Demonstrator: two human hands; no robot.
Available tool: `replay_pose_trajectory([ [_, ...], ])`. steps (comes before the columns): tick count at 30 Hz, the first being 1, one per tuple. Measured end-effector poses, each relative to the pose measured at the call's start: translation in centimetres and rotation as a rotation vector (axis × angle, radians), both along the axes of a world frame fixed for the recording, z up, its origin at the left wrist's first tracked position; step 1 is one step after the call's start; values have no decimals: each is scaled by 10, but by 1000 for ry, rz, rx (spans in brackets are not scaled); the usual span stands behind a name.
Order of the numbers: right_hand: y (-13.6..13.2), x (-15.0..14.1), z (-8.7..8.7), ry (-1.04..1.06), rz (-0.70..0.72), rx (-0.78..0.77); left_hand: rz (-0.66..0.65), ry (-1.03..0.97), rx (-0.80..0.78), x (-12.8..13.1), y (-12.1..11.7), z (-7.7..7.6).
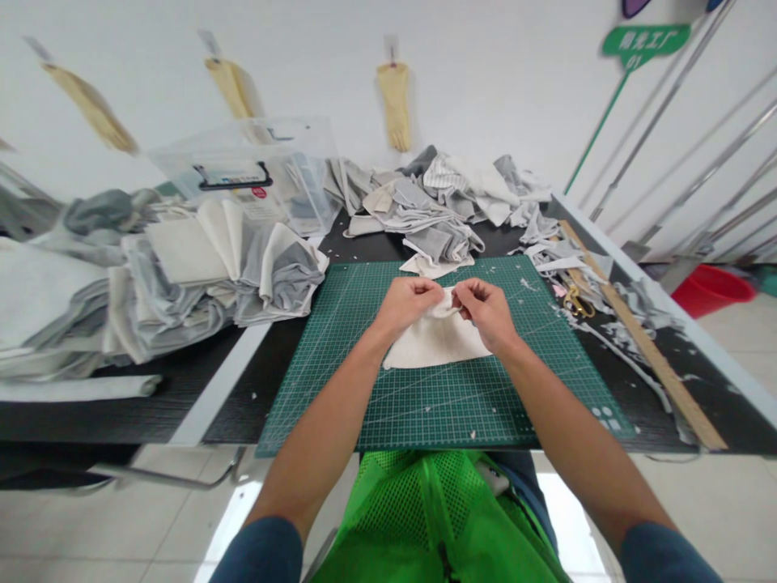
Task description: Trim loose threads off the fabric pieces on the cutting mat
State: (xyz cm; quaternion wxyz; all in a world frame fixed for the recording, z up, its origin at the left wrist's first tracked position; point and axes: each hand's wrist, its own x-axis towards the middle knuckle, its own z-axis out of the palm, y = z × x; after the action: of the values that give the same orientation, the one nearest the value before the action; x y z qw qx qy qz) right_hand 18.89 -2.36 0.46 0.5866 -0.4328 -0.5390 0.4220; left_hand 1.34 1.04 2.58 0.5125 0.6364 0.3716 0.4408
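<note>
Bright green mesh vest (401, 518) nearest; your left hand (409, 306) and right hand (486, 312) pinch off-white fabric piece (434, 342) above green gridded mat (425, 417).

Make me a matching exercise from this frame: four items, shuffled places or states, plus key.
Items
1. Cream cloth
2. Wooden strip
3. Clear box
4. Red container

Places or states
A. Beyond the table's right edge
B. Black-handled, at back left
C. Held by left hand and right hand
D. Lying right of the cutting mat

Pairs: 1-C, 2-D, 3-B, 4-A
</note>
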Motion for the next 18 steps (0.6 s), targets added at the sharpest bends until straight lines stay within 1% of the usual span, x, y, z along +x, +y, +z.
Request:
replay_pose_trajectory([
  [3, 1, 1, 0, 0, -50, 22, 45, -34, -21, 1, 2, -1],
  [6, 2, 4, -2, -50, -75, 120, 84, -59, -35, 3, 4, -2],
  [8, 3, 7, -3, -158, -91, 156, 94, -60, -28, 3, 5, -3],
  [10, 5, 9, -4, -317, -131, 181, 93, -57, -16, 3, 5, -4],
  [13, 8, 11, -6, -521, -200, 302, 91, -46, 2, 3, 6, -6],
  [15, 8, 11, -7, -599, -195, 379, 110, -37, 10, 3, 7, -8],
  [18, 7, 9, -8, -676, -154, 416, 154, -27, 24, 2, 11, -11],
])
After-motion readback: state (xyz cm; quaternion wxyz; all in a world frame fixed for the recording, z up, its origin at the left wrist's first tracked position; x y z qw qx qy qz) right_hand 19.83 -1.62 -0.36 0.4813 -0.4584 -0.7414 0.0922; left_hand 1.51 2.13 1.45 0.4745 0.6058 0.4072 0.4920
